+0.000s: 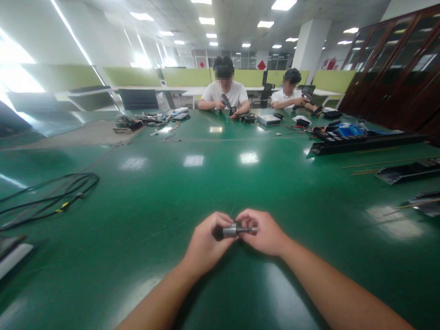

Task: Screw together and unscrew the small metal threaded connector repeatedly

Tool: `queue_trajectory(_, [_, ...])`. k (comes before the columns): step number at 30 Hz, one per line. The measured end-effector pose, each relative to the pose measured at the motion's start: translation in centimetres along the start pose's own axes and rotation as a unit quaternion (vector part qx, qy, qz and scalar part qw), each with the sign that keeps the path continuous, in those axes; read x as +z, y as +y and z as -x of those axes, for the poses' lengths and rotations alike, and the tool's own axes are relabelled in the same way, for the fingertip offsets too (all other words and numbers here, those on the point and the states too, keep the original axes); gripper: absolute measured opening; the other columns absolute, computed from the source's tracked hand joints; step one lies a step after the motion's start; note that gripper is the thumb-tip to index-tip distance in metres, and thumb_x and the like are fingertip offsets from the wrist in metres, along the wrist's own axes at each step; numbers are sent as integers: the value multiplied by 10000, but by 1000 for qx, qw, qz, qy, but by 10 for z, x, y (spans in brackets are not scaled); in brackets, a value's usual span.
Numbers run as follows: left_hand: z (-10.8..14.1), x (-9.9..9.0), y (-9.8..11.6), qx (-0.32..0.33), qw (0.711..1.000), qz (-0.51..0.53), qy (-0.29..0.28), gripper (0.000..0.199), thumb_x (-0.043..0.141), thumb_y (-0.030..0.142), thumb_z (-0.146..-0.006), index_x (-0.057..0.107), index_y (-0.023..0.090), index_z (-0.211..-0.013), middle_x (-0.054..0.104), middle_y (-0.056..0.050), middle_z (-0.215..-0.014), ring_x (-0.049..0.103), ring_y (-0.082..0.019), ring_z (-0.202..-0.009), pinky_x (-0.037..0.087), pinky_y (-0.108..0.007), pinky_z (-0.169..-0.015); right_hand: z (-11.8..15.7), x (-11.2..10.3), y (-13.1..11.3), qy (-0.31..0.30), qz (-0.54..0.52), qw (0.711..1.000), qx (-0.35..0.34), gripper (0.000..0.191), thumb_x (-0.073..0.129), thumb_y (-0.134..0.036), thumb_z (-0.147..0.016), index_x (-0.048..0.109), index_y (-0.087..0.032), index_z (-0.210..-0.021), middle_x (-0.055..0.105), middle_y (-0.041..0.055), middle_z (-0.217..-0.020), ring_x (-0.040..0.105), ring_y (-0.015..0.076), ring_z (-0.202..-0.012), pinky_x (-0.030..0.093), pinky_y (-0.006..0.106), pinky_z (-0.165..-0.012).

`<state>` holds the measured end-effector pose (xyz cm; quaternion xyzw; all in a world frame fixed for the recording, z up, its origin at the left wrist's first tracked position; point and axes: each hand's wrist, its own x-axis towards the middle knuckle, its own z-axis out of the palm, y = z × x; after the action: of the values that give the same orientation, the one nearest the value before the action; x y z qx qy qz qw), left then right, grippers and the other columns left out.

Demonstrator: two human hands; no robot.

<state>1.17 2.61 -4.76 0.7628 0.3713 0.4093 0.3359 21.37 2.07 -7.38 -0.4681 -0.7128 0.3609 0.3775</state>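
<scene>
A small silver metal cylinder (230, 230) with a thin shaft (250, 229) pointing right is held level above the green table (165, 192). My left hand (209, 240) has its fingers and thumb closed round the thick cylinder end. The fingers of my right hand (263, 233) are closed on the thin shaft side. Both hands meet near the middle of the part, where fingertips hide some of it.
Black cables (74, 188) lie at the left. Black metal channels (360, 143) and thin rods (369, 172) are at the right. Across the table, a person (225, 94) and another person (290, 97) hold tools near scattered parts.
</scene>
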Motion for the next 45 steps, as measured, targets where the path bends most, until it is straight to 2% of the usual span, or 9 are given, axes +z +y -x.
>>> queue_trajectory(8, [-2,-1,2,-5,999,-33,9,113,691,202,-795,582,179,-813,664,-49,-918,629,-169,-834,476,-274,-738,1,-4,-9,-1,-8,1000,-15,277,689,-114,-706,674,-198,-970,649,-8,-778,578,126,-645,454,218,-593])
queue_trajectory(22, [-2,-1,3,1,999,-35,6,109,666,150,-779,562,182,-779,648,-34,-905,613,-159,-831,454,-271,-741,1,-6,-15,27,-4,999,-39,138,724,-252,-783,733,-181,-901,702,43,-832,650,171,-753,494,262,-679])
queue_trajectory(30, [-3,0,3,-1,999,-35,7,123,693,184,-787,570,180,-781,657,-38,-898,616,-163,-814,460,-271,-721,1,-4,-15,32,-3,998,-46,76,702,-208,-805,750,-181,-859,722,44,-816,663,168,-749,494,263,-685])
queue_trajectory(45, [-2,-1,2,-25,999,-41,26,147,763,202,-760,624,174,-797,673,-14,-837,629,-148,-770,477,-260,-695,-1,-5,-13,31,-29,998,-37,78,712,-154,-777,755,-164,-842,719,42,-796,654,166,-731,482,257,-667])
